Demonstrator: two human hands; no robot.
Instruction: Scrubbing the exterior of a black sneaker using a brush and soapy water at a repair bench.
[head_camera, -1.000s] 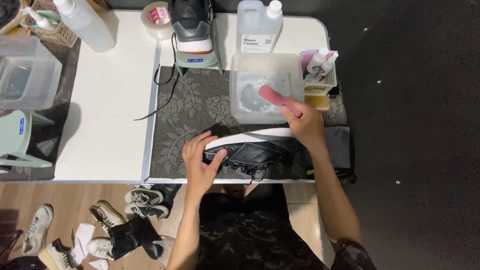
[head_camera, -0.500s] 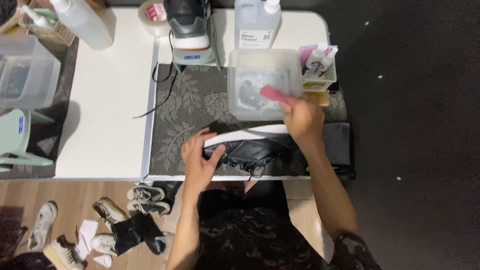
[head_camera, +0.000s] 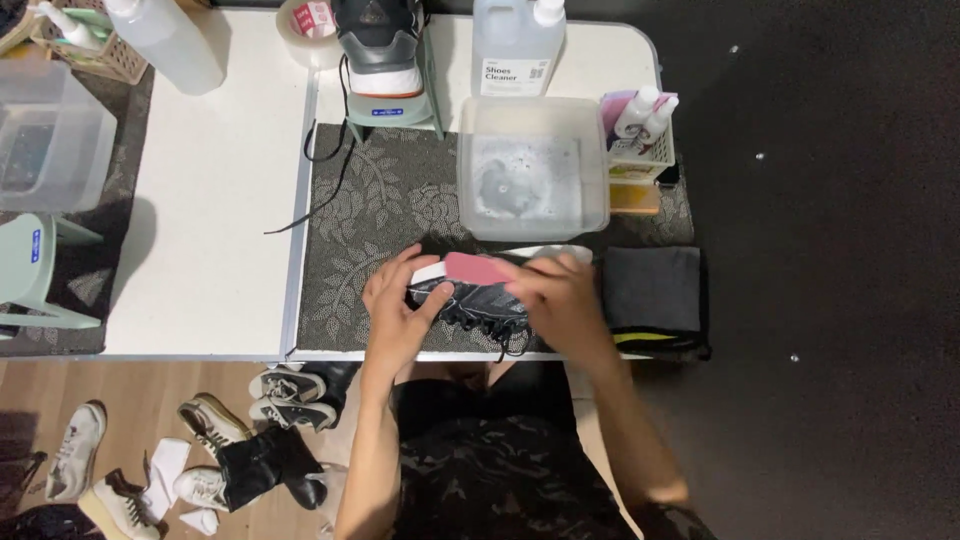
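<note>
left hand (head_camera: 395, 315) is clamped on the heel end of the black sneaker (head_camera: 470, 300) lying on the patterned mat (head_camera: 370, 220) at the desk's front edge, right hand (head_camera: 560, 300) grips a pink brush (head_camera: 480, 268) over it, and the shoe looks light with a soft floppy upper, so pinning the stiffer sole seems smartest.

We see a clear tub of soapy water (head_camera: 533, 172) on the patterned mat (head_camera: 380, 215). Behind the tub stands a jug of cleaner (head_camera: 512, 45); to its right, a small basket of bottles (head_camera: 640, 135). Left of the tub, a sneaker on a stand (head_camera: 385, 55). A dark folded cloth (head_camera: 652, 290) lies in front of the tub, toward its right.
</note>
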